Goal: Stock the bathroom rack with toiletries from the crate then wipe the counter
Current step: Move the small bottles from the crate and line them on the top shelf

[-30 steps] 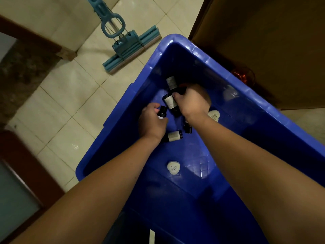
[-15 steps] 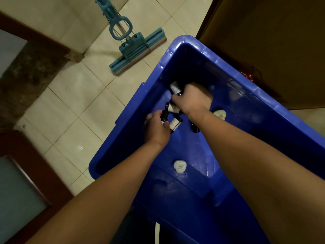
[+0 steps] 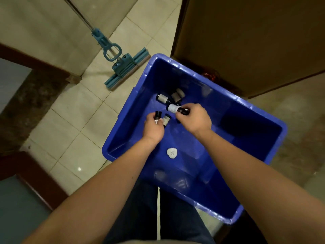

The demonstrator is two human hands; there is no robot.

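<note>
Low inside the blue crate (image 3: 233, 98), the left grip (image 3: 153, 128) clutches small dark bottles (image 3: 158, 115) and the right grip (image 3: 194, 119) pinches a labelled bottle (image 3: 173, 108), so an overfull fist could let one drop.

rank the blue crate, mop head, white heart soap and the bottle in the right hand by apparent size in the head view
1. blue crate
2. mop head
3. bottle and white heart soap: close; the right hand covers part of the bottle, so I won't rank them.
</note>
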